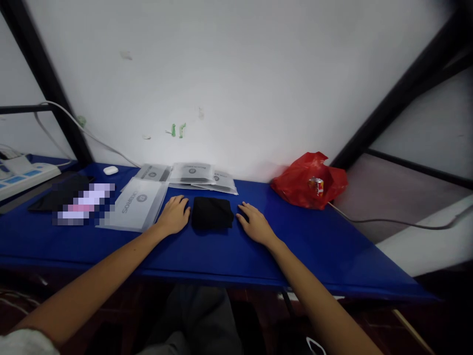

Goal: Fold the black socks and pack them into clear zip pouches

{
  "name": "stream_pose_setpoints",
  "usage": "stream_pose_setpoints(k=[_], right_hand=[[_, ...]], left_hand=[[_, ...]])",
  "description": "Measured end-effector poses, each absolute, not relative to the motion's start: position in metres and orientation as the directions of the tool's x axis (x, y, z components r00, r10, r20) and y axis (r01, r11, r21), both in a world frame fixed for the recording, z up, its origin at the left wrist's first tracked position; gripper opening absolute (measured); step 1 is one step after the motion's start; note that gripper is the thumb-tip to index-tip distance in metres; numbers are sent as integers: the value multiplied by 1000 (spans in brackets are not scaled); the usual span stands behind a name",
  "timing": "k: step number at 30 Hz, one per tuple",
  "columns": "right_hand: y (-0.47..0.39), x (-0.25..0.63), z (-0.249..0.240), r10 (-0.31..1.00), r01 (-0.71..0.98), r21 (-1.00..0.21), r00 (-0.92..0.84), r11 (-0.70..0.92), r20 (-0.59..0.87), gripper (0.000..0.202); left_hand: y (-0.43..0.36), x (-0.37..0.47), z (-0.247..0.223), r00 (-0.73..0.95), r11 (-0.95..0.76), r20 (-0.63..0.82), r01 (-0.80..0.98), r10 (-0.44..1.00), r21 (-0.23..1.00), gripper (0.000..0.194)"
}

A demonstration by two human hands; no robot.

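A folded black cloth (211,213) lies on the blue table (236,251), between my two hands. My left hand (173,215) rests on the tabletop just left of it, fingers loosely spread and holding nothing. On the other side, my right hand (254,223) lies palm down with its fingers apart, a small gap from the cloth. Close to the left hand is a frosted plastic pouch (138,202) with printed lettering. Several more pouches lie behind, among them a filled-looking pouch (192,172) against the wall.
A red plastic bag (306,182) sits at the back right. To the left are a small white case (110,170), a blurred-out item (86,202) and a white power strip (29,177). A cable (99,140) runs along the wall. Black frame posts (55,93) flank the table.
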State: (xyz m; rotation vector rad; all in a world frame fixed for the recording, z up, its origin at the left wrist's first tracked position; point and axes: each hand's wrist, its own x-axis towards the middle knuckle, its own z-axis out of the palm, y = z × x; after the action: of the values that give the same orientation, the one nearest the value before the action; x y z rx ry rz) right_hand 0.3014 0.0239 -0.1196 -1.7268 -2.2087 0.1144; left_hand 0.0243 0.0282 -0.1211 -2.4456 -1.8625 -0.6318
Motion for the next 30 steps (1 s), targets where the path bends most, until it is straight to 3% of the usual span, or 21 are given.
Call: stream_pose_setpoints(k=[7,12,15,19,22,27,30], right_hand=[[23,302,-120,952,918,-291,-209,270,224,45],[25,304,-123,942,909,-297,-221,292,252,44],[26,304,-124,943,910,-300,-216,288,252,44],[24,303,-120,947,913,-291,-222,285,232,46],[21,301,-117,951,917,-288,-220,277,216,45],[21,302,-117,950,907,-315,-212,279,230,45],[22,303,-118,949,904,-319,-217,284,231,45]], left_hand=[[30,21,-122,210,-306,317,906,925,293,37],[18,34,-107,208,-427,507,827,837,365,38],[1,54,-96,358,-563,531,773,768,293,37],[-17,77,-90,531,-651,424,729,734,214,34],[-19,79,-89,537,-635,391,751,748,182,35],[-15,74,-90,384,-474,396,866,834,160,43],[-16,75,-93,342,-422,410,899,846,120,36]])
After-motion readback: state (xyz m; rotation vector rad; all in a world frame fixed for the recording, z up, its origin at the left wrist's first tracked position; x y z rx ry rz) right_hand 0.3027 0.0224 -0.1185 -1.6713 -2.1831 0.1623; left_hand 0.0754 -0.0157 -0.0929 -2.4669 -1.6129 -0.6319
